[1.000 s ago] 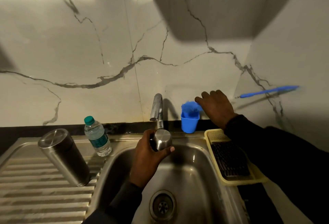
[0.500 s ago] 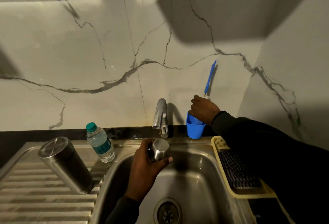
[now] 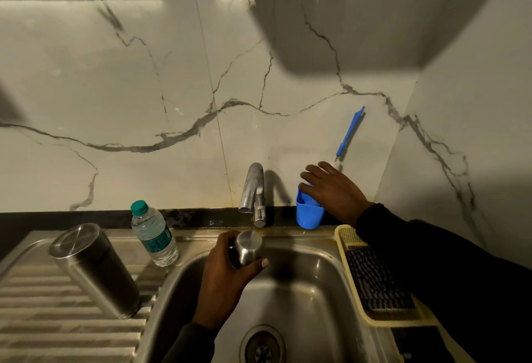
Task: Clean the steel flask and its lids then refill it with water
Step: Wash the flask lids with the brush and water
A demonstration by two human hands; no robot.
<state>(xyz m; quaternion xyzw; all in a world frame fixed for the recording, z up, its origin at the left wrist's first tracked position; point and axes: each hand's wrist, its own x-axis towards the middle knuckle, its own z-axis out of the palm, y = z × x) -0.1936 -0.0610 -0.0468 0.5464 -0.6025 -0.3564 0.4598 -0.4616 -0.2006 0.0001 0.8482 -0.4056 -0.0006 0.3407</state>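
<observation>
The steel flask point(image 3: 95, 270) stands on the ribbed drainboard at the left, its flat end up. My left hand point(image 3: 227, 282) grips a small steel lid point(image 3: 248, 250) over the sink basin, just below the tap point(image 3: 253, 189). No water runs from the tap. My right hand point(image 3: 331, 192) hovers over the blue cup point(image 3: 309, 217) on the ledge, fingers spread and straight. A blue brush handle point(image 3: 349, 132) sticks up behind that hand; its lower end is hidden by the hand.
A plastic water bottle point(image 3: 154, 236) with a green cap stands between the flask and the sink point(image 3: 302, 299). A yellow tray point(image 3: 349, 238) holding a dark scrubber sits at the sink's right rim. The drain point(image 3: 263, 345) lies at the basin's bottom. Marble walls close the back and right.
My right hand swung the blue brush from lying sideways to standing upright at the blue cup, then its fingers spread. My left hand kept hold of the lid below the tap.
</observation>
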